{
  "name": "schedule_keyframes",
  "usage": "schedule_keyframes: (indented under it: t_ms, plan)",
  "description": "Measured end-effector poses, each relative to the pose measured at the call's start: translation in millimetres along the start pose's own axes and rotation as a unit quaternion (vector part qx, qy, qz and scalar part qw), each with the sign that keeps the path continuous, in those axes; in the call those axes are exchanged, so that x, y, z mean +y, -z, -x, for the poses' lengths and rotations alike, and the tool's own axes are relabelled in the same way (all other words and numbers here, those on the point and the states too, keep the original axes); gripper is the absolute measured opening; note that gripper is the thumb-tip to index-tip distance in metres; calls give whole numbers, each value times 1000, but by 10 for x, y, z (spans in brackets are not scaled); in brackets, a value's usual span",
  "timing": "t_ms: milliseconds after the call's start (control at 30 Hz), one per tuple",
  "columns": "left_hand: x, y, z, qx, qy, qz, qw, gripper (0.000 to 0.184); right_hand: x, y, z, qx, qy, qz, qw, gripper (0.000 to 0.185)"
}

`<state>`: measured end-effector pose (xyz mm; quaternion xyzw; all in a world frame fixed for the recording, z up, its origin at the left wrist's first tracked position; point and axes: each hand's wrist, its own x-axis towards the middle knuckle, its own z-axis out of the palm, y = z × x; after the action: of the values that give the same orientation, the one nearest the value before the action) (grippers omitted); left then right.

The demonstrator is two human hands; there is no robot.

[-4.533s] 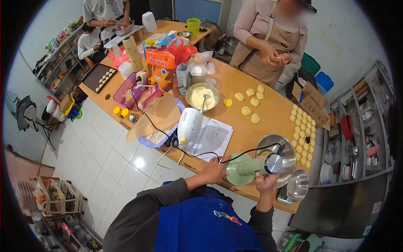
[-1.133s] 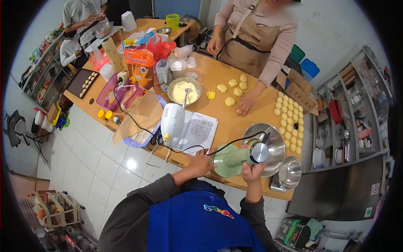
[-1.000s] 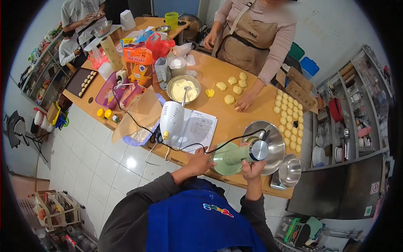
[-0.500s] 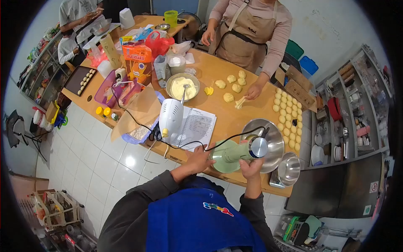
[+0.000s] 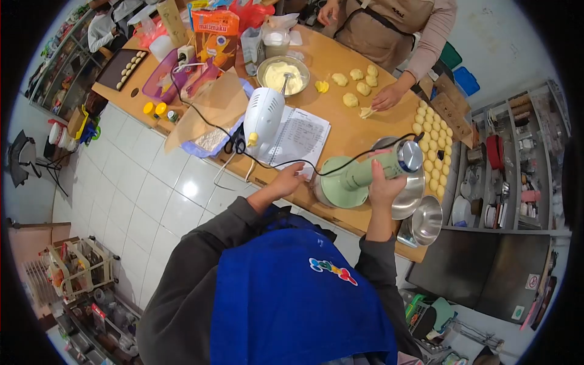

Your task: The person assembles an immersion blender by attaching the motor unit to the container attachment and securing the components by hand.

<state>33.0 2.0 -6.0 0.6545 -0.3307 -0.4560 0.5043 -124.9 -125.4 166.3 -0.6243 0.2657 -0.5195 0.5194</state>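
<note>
A pale green appliance (image 5: 360,175) with a round lid and a silver-topped upright body stands at the table's front edge. My right hand (image 5: 386,184) is wrapped round its body near the top. Left of the lid, my left hand (image 5: 286,181) has its fingers stretched out and holds nothing; it is just off the appliance. A black cord runs from the appliance's top across to a white hand mixer (image 5: 263,115), which lies by an open notebook (image 5: 302,141). Behind the mixer is a metal bowl (image 5: 283,75) of pale yellow mixture with a utensil in it.
Steel bowls (image 5: 427,220) stand right of the appliance. Across the table (image 5: 340,131), a co-worker's hand (image 5: 392,95) touches a dough piece, beside several dough lumps (image 5: 350,100). Rows of dough balls (image 5: 433,140) lie at the right. A purple tray (image 5: 159,83) and a flour container (image 5: 207,141) are at left.
My left hand has come off the appliance's lid to the left. My right hand has moved higher on the body, which now leans more. The view has shifted, and the co-worker's hand still touches dough.
</note>
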Motion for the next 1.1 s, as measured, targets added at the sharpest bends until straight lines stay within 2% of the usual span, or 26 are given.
schedule_keyframes:
  t_ms: [67, 100, 167, 200, 300, 400, 500, 600, 700, 800, 1000, 1100]
  plan:
    - [-52, 18, 30, -16, 79, 1, 997, 49, 45, -13, -80, -13, 33, 31, 999, 27]
    - [-14, 37, 75, -24, 119, 1, 993, 47, 67, -19, -101, -17, 34, 52, 998, 29]
    - [79, 20, 132, -77, 197, 74, 975, 45, 60, -16, -157, -32, 59, 109, 992, 30]
    - [108, 5, 153, -104, 234, 111, 960, 44, 92, -17, -187, -11, 47, 89, 995, 29]
    - [-198, -102, 98, -152, 241, 207, 936, 34, 166, -8, -260, 34, 25, 63, 997, 27]
    - [-130, -174, 164, -103, 264, 306, 909, 27, 116, -29, -299, 49, 24, 75, 996, 28]
    - [-208, -167, 162, -99, 262, 313, 908, 14, 6, -56, -298, 67, 1, 46, 997, 26]
    - [-156, -30, 322, -140, 271, 269, 914, 13, -103, -20, -296, 85, -32, 15, 996, 23]
    - [42, 141, 583, -165, 251, 311, 902, 11, -212, 108, -387, 104, -78, -24, 991, 23]
    - [281, 284, 821, -157, 207, 385, 885, 5, -298, 235, -494, 117, -127, -59, 983, 26]
    - [604, 380, 1137, -148, 115, 463, 866, 8, -342, 278, -611, 112, -184, -127, 968, 37]
    - [706, 426, 1232, -151, 91, 447, 877, 7, -321, 327, -633, 93, -198, -160, 963, 42]
